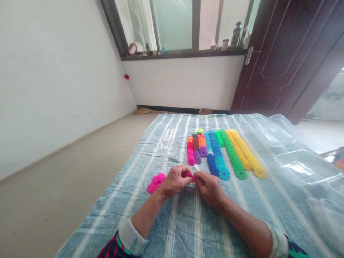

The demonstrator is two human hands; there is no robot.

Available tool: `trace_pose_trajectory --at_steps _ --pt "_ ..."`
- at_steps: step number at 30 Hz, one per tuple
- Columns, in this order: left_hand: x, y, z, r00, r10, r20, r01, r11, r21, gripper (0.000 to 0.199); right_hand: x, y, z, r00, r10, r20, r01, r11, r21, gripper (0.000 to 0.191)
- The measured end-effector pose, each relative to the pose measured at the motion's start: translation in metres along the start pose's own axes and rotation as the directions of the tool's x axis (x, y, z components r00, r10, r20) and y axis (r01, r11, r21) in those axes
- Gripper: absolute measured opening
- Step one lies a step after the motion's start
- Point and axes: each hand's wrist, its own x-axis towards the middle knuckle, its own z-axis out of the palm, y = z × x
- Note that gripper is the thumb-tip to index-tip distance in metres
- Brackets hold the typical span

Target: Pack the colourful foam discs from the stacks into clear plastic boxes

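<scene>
Above the striped cloth, my left hand and my right hand meet, each pinching a dark pink notched plastic disc. Fingers hide most of it, and I cannot tell whether it is one disc or more. Beside my left wrist lies a small heap of bright pink notched discs. Beyond the hands, discs are lined up in overlapping rows by colour: a pink, red and orange row, a blue row, a green row and a yellow row, with several others between.
Clear plastic containers stand along the right side of the table, whose cloth is blue with white stripes. A printed label shows at the far left. Beyond are a windowsill with small items and a dark red door.
</scene>
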Motion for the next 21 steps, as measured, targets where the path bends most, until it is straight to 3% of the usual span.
trace_pose_trajectory --at_steps 13,17,21 --pt "0.002 -0.01 0.001 1.0 -0.007 0.011 0.007 1.0 0.004 0.023 0.001 -0.002 -0.001 0.997 0.08 -0.004 -0.08 0.996 -0.023 0.016" --pt "0.011 -0.014 -0.004 0.995 -0.011 -0.096 0.017 0.998 0.062 0.024 0.001 -0.003 0.0 0.996 0.08 -0.031 -0.082 0.993 -0.082 0.019" --pt "0.027 -0.024 -0.007 0.974 0.024 -0.226 0.017 0.985 0.174 0.018 -0.001 -0.003 0.002 0.999 -0.041 -0.015 0.037 0.981 -0.191 0.017"
